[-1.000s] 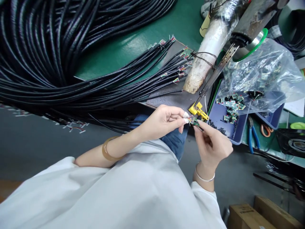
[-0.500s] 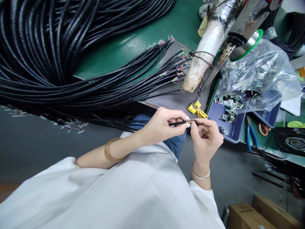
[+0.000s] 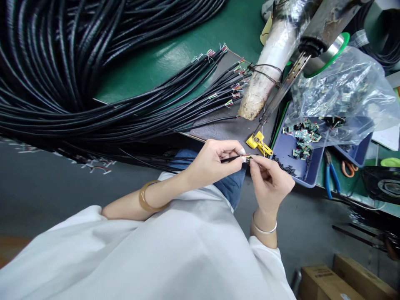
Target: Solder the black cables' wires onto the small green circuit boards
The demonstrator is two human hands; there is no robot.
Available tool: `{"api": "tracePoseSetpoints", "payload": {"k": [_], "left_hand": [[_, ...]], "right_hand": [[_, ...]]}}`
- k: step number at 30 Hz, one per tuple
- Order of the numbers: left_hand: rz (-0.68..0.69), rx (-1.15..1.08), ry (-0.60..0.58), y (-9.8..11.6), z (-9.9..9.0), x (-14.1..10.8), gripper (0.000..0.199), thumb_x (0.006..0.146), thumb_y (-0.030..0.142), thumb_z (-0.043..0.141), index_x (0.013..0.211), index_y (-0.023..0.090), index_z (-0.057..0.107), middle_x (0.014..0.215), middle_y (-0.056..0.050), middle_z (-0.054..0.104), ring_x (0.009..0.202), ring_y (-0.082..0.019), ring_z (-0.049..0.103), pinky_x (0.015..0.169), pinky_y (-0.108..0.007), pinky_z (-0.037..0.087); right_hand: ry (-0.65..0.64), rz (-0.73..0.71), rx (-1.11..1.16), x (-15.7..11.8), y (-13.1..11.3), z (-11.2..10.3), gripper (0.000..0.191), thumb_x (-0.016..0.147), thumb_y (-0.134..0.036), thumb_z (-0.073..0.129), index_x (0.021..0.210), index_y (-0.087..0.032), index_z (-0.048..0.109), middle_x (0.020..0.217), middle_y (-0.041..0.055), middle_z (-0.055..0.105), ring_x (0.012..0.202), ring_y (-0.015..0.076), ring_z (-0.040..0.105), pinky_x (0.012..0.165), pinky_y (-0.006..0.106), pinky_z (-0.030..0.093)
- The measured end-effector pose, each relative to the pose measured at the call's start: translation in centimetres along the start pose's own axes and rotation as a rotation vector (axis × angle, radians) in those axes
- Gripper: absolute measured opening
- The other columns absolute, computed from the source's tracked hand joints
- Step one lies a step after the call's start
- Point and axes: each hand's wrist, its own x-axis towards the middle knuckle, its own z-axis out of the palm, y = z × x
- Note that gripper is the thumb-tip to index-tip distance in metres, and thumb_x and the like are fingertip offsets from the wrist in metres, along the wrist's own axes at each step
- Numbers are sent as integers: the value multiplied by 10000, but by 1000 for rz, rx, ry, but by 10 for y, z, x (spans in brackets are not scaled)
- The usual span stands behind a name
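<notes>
My left hand [image 3: 215, 163] pinches a black cable [image 3: 230, 158] close to its stripped end, where thin coloured wires [image 3: 247, 156] stick out. Facing it, my right hand [image 3: 269, 180] has thumb and forefinger pressed together at those wires; what lies between them is too small to make out. Just above the hands sits a yellow clip-like tool [image 3: 258, 142]. Over it, the metal shaft of a soldering iron [image 3: 286, 85] slants down beside a wrapped white tube [image 3: 261, 85]. Many black cables [image 3: 150, 104] with stripped ends lie on the left.
A blue tray [image 3: 312, 168] holds small circuit boards [image 3: 303, 139] and black parts. Over it lies a clear plastic bag [image 3: 343, 87]. Blue-handled pliers [image 3: 331, 175], orange-handled scissors [image 3: 348, 168] and a solder spool [image 3: 331, 54] are at the right. Cardboard boxes [image 3: 328, 283] stand below.
My right hand's fingers have shifted slightly at the wire ends and its fingertips sit closer to my left hand's. The coloured wires show less between the hands. The view has moved a little.
</notes>
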Motion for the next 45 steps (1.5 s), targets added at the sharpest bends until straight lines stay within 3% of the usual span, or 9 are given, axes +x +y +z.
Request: {"api": "tracePoseSetpoints", "payload": {"k": [5, 9, 12, 15, 18, 25, 29, 36, 45], "left_hand": [[-69, -121, -29, 3, -2, 4, 120, 830, 216, 649, 755, 129, 617, 644, 30, 531, 554, -53, 442, 506, -159, 370], [-77, -155, -16, 7, -4, 7, 128, 841, 215, 647, 751, 137, 600, 603, 52, 468, 509, -40, 367, 452, -158, 289], [-61, -159, -9, 8, -5, 8, 125, 841, 205, 647, 748, 144, 590, 592, 62, 449, 495, -36, 344, 440, -160, 272], [-59, -127, -6, 8, -5, 8, 131, 862, 220, 628, 760, 145, 596, 595, 58, 451, 492, -39, 349, 444, -164, 279], [-3, -15, 9, 5, -5, 8, 132, 886, 236, 612, 800, 138, 629, 618, 36, 507, 518, -55, 413, 483, -178, 331], [308, 389, 187, 1, -4, 6, 82, 862, 142, 618, 806, 145, 678, 622, 44, 555, 527, -55, 370, 513, -202, 305], [234, 332, 186, 0, -2, 8, 97, 847, 136, 614, 752, 150, 630, 573, 62, 469, 516, -56, 357, 509, -199, 302], [41, 135, 130, 8, -2, 18, 92, 835, 183, 610, 751, 147, 599, 605, 34, 495, 524, -63, 392, 497, -200, 313], [-13, 52, 96, 14, -2, 24, 130, 834, 192, 598, 717, 144, 568, 575, 54, 404, 508, -49, 320, 468, -201, 252]], "right_hand": [[-16, -106, 5, 1, 0, -4, 98, 875, -189, 703, 943, -258, 714, 578, -84, 582, 441, 50, 474, 474, 201, 423], [308, -3, 184, -3, -1, 0, 320, 939, -213, 585, 1256, -261, 594, 654, -64, 630, 441, 93, 569, 376, 216, 428], [431, 26, 207, -4, -4, 1, 326, 943, -135, 571, 1243, -262, 554, 859, -20, 745, 548, 122, 698, 422, 232, 539], [301, 60, 97, -5, -6, 2, 215, 907, -117, 645, 1085, -235, 621, 992, 25, 786, 706, 169, 775, 597, 296, 652], [143, 89, 77, -6, -4, 6, 127, 880, -159, 703, 969, -227, 643, 1108, 59, 779, 876, 197, 790, 738, 323, 673], [128, 146, 144, -5, 1, 15, 106, 869, -167, 707, 916, -215, 625, 1115, 69, 780, 902, 198, 787, 796, 348, 676], [114, 153, 154, 0, -1, 13, 99, 872, -174, 705, 919, -219, 631, 1126, 64, 779, 904, 197, 787, 812, 355, 677], [99, 79, 115, 11, -4, 10, 129, 868, -144, 703, 943, -226, 637, 1115, 61, 780, 1003, 214, 773, 836, 378, 682], [114, 88, 117, 18, -6, 10, 121, 855, -141, 722, 905, -226, 651, 1075, 49, 786, 970, 210, 776, 815, 369, 677]]}}
